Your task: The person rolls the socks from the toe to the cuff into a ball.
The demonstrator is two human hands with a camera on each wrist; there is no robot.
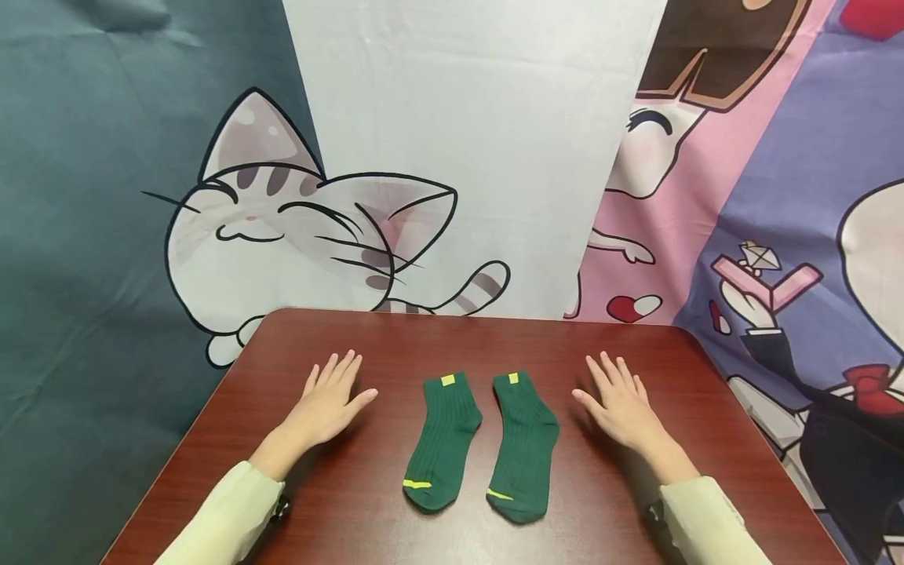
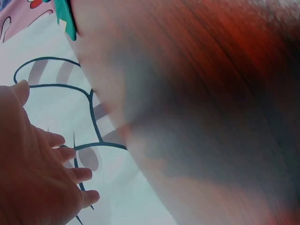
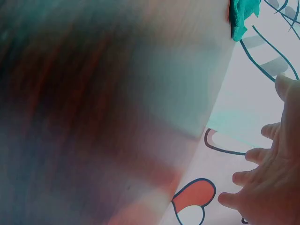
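Note:
Two dark green ribbed socks lie flat, side by side, in the middle of the table in the head view. The left sock [image 1: 442, 443] and the right sock [image 1: 524, 447] each have a small yellow tag at the cuff and a yellow stripe at the toe; both cuffs point to the far edge. My left hand [image 1: 326, 404], palm down with fingers spread, is to the left of the socks and apart from them. On the other side, my right hand [image 1: 620, 404] is likewise spread and holds nothing. Each wrist view shows a bit of green sock at its top.
The reddish-brown wooden table [image 1: 381, 345] has rounded far corners. Directly behind it hangs a printed cloth backdrop [image 1: 480, 118] with a cartoon cat and other figures. Pale sleeves [image 1: 229, 510] cover both forearms, and a dark device sits under each wrist.

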